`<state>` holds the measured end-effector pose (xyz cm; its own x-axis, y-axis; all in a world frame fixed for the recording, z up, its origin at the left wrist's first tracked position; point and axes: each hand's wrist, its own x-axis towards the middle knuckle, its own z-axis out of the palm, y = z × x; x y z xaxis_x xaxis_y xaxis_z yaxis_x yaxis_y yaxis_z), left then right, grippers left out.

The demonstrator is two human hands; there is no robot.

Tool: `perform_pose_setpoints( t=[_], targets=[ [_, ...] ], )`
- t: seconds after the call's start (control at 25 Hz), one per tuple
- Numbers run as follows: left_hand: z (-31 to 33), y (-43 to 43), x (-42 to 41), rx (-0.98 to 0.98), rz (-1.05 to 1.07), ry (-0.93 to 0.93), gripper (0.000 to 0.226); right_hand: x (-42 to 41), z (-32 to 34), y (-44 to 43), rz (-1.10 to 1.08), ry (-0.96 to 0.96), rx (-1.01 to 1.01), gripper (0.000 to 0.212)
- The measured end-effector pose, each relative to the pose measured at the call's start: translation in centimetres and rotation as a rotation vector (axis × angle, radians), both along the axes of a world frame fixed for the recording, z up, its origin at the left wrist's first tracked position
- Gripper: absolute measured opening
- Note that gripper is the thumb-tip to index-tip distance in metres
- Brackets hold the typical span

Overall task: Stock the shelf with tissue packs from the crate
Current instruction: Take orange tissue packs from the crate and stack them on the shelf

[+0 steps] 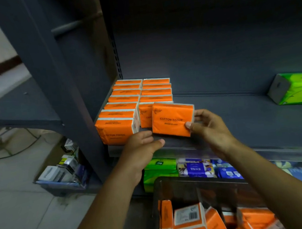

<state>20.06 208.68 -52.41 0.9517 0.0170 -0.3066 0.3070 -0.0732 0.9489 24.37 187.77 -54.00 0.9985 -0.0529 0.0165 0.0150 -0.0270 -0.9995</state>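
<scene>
Two rows of orange tissue packs [127, 105] stand upright on the grey shelf [239, 116], at its left end. My right hand [207, 125] grips one more orange tissue pack [171, 118] by its right edge, upright at the front of the right row. Just below and left of that pack, my left hand [142, 147] hovers at the shelf's front edge with fingers extended, holding nothing. The dark crate [172, 184] at the bottom holds several loose orange packs [191, 220].
A green tissue bundle [300, 87] lies at the shelf's right end. Green [159, 169] and blue tissue packs [198, 169] fill the shelf below. A grey upright post [58, 77] bounds the shelf on the left. A bin of small boxes [63, 172] sits on the floor.
</scene>
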Motion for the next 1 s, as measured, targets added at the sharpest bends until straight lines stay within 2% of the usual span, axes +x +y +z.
perform_pose_setpoints(
  t=[0.12,0.48,0.68,0.88,1.0],
  targets=[
    [-0.5,0.1,0.7,0.008,-0.010,0.024,0.058,1.8,-1.2,1.5,0.025,0.033,-0.131,0.030],
    [-0.3,-0.2,1.3,0.030,-0.040,0.025,0.052,3.0,-2.6,3.7,-0.022,-0.036,-0.355,0.027],
    [0.1,-0.2,0.6,0.029,-0.047,0.014,0.052,2.1,-2.0,4.4,-0.042,-0.082,-0.507,0.036],
    [0.4,0.1,0.4,0.041,-0.042,-0.003,0.052,1.0,-1.2,3.7,-0.038,-0.046,-0.589,0.052],
    [0.8,-0.6,-0.1,0.055,-0.059,-0.025,0.053,-0.7,-0.5,2.2,-0.081,-0.079,-0.644,0.047]
  ],
)
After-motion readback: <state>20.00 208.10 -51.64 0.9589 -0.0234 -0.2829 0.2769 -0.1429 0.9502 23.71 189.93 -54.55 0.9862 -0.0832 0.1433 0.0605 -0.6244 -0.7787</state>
